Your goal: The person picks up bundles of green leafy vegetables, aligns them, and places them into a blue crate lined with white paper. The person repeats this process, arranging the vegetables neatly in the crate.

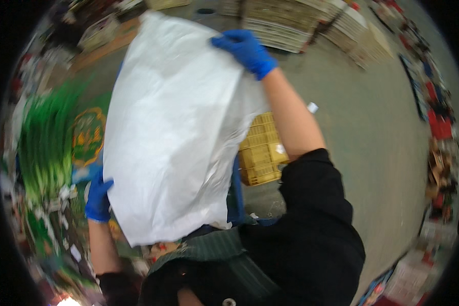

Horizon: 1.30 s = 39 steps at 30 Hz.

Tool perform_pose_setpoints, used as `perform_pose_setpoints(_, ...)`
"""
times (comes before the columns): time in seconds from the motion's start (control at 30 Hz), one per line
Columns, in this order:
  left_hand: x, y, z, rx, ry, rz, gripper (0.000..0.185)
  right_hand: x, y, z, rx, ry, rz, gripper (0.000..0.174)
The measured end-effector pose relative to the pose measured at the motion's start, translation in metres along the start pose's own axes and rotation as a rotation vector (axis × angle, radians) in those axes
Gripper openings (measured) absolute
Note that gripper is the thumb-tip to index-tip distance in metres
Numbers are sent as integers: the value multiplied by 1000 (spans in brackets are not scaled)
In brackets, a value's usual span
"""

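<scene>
A large white sheet of plastic, possibly a flat bag (172, 122), is spread in front of me and hides most of what lies beneath. My left hand (98, 197), in a blue glove, grips its lower left edge with the thumb in front. The upper right edge is pinched by my right hand (244, 51), also blue-gloved, with that arm stretched forward. Creases and loose folds run down the sheet's right side. Under it, part of a blue container (235, 195) shows.
Long green leafy stalks, likely scallions (48, 141), lie at the left beside a green printed sack (88, 135). A yellow plastic crate (261, 153) stands on the floor to the right. Stacked pale crates (281, 25) are at the back. Mixed goods (440, 122) line the far right.
</scene>
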<state>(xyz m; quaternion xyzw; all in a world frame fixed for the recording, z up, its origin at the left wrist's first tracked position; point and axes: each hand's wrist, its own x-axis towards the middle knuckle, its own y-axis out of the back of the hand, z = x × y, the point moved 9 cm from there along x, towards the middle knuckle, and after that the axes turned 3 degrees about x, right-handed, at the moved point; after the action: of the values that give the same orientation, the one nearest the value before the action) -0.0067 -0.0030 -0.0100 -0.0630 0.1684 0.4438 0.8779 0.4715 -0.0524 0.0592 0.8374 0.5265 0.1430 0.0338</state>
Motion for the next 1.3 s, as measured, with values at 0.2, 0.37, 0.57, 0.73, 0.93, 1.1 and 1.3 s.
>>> perform_pose_setpoints(0.2, -36, -18, 19, 28, -21, 4, 57, 26, -11, -4, -23, 6, -57, 32)
perform_pose_setpoints(0.37, -37, -2, -8, 257, 118, -42, 43, 51, -11, -6, -270, 5, -13, 38)
perform_pose_setpoints(0.57, -14, 14, -45, 919, -59, 584, 39, -7, -75, -120, -616, 950, 387, 40)
perform_pose_setpoints(0.73, -7, -15, -72, 1226, -95, 541, 33, -176, -242, 26, -810, 343, -890, 66)
perform_pose_setpoints(0.93, 18, -5, -119, 1376, 66, 436, 28, -230, -253, 102, -1016, 359, -1132, 96)
perform_pose_setpoints(1.1, 7, 1, -110, 1340, 68, 499, 37, -248, -242, 98, -910, 105, -1144, 85)
perform_pose_setpoints(1.3, 9, -115, -81, 1357, -244, 12, 91, -243, -250, 105, -1108, 142, -1122, 92)
